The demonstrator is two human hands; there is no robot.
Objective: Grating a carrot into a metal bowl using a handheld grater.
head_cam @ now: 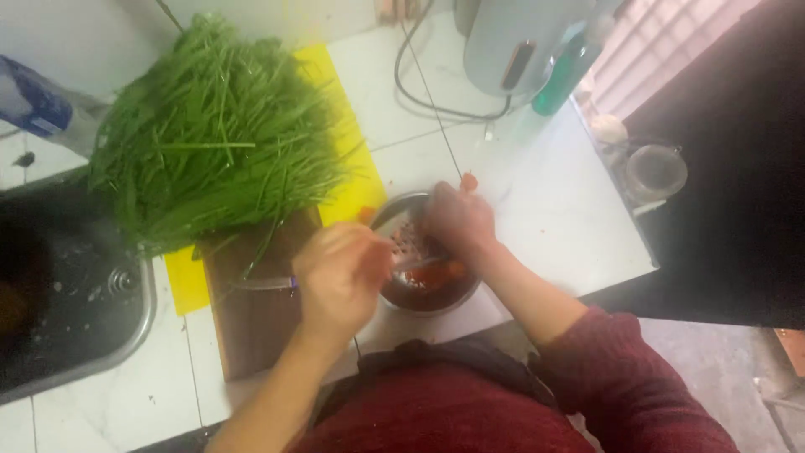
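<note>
A small steel bowl [394, 210] with red pieces in it sits on the white counter near the front edge. My right hand [459, 220] is over the bowl, its fingers closed on a small red piece. To the bowl's left, my left hand [340, 277] is closed around a thin blurred tool, likely a knife, whose tip reaches into the bowl. A big heap of long green leaves [214, 134] lies on a yellow cutting board [348, 126] at the left. A brown wooden board [256, 319] lies under my left hand.
A steel sink [75, 285] is at far left. A grey appliance [524, 42] with a black cable [419, 92], a green bottle [563, 75] and a glass jar [656, 172] stand along the back and right edge. The counter ends at the right.
</note>
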